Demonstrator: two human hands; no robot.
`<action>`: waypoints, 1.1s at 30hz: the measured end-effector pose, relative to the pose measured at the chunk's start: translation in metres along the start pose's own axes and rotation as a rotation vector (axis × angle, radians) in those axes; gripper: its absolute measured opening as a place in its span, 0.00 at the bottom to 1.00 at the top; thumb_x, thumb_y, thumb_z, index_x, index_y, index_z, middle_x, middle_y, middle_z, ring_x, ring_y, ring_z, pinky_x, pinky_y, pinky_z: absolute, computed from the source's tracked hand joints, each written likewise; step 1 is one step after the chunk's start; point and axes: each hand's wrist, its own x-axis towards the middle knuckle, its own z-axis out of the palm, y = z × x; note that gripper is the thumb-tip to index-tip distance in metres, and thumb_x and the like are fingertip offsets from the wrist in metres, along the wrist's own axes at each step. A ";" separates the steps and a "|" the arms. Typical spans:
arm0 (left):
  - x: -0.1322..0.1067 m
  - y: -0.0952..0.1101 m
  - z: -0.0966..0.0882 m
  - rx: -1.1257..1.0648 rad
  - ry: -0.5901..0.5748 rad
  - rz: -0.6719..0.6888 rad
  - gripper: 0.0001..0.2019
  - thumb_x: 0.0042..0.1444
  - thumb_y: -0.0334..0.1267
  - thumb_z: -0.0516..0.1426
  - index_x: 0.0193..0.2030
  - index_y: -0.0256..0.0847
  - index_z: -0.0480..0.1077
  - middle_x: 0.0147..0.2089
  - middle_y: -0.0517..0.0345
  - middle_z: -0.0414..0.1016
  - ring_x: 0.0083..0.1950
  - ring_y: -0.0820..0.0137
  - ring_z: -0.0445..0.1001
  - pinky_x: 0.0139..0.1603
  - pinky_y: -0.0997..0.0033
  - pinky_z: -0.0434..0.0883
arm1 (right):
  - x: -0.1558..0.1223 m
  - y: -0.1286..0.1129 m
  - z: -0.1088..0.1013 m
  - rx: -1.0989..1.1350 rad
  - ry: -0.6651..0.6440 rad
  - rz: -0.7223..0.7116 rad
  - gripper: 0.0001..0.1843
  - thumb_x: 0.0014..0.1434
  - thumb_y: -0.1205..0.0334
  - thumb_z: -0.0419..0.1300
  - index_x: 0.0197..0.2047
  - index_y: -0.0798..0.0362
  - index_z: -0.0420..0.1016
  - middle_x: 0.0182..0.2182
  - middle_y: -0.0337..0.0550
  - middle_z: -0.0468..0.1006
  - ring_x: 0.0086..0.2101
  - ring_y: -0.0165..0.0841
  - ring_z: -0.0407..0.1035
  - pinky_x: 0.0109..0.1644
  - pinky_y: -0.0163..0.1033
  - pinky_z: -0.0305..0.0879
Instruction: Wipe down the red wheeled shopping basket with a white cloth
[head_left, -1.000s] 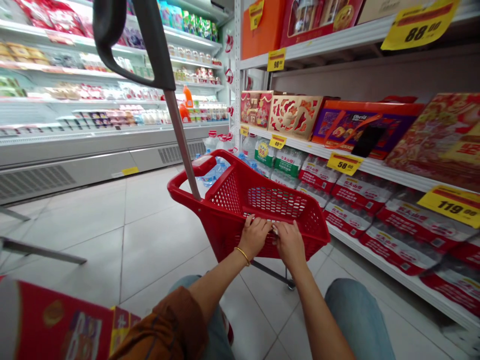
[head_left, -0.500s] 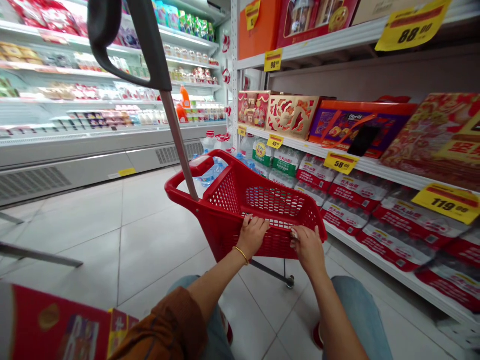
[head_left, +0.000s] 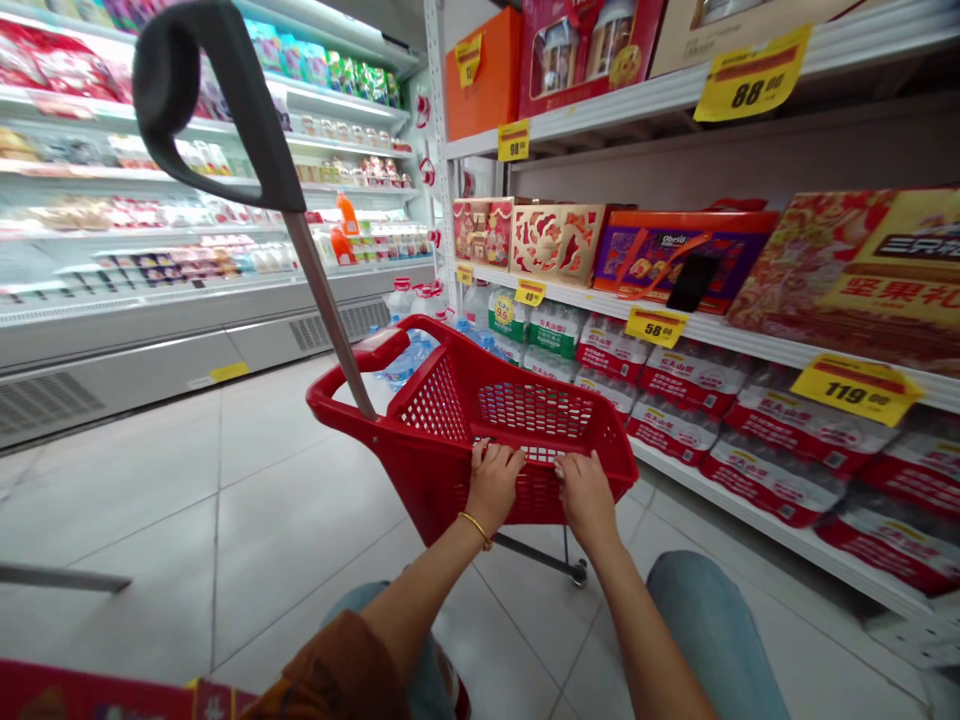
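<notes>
left hand: left hand (head_left: 493, 487) is curling its fingers over the near rim of the basket, gold bangle (head_left: 474, 530) sitting on the wrist
right hand: right hand (head_left: 589, 500) is hooking over the same rim, just beside the left hand
grip: both are pressing closed around the rim, not spread; the fingertips are partly hidden behind the rim
basket: red plastic shopping basket (head_left: 427, 480) is standing on the floor between the person's legs, right side near the shelf unit, with a small caster (head_left: 577, 572) showing underneath
pole: metal pole (head_left: 322, 310) is rising from the basket's far left corner, ending in a black pull handle (head_left: 202, 100)
floor: pale tile floor (head_left: 300, 530) is running under the basket
shelves, right: white shelf unit (head_left: 465, 270) is carrying shrink-wrapped water bottle packs (head_left: 675, 375), with boxed gift sets (head_left: 555, 240) above
tags: yellow price tag (head_left: 855, 390) reading 119 is hanging on the shelf edge
left side: refrigerated display case (head_left: 187, 320) is lining the aisle
near view: brown sleeve (head_left: 322, 670) and blue denim legs (head_left: 712, 630) are showing at the bottom
</notes>
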 end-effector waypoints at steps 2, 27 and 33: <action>0.001 0.000 -0.001 0.004 -0.003 -0.001 0.09 0.63 0.34 0.52 0.45 0.45 0.72 0.37 0.58 0.75 0.43 0.67 0.69 0.60 0.56 0.56 | 0.006 -0.013 0.000 0.013 -0.013 -0.011 0.14 0.63 0.72 0.48 0.46 0.55 0.72 0.39 0.46 0.76 0.42 0.37 0.67 0.64 0.51 0.51; 0.003 -0.010 -0.010 -0.008 -0.056 0.059 0.08 0.64 0.35 0.51 0.43 0.44 0.70 0.39 0.59 0.77 0.43 0.67 0.70 0.57 0.59 0.56 | 0.001 -0.004 -0.007 0.064 -0.100 0.030 0.20 0.56 0.76 0.51 0.49 0.49 0.71 0.44 0.43 0.77 0.44 0.36 0.70 0.66 0.59 0.44; 0.004 -0.011 -0.012 -0.023 -0.058 0.048 0.08 0.64 0.35 0.50 0.43 0.44 0.70 0.39 0.57 0.76 0.43 0.67 0.70 0.57 0.59 0.56 | -0.010 0.024 -0.013 0.035 -0.095 0.078 0.23 0.51 0.78 0.53 0.49 0.53 0.71 0.45 0.45 0.76 0.46 0.38 0.69 0.63 0.55 0.51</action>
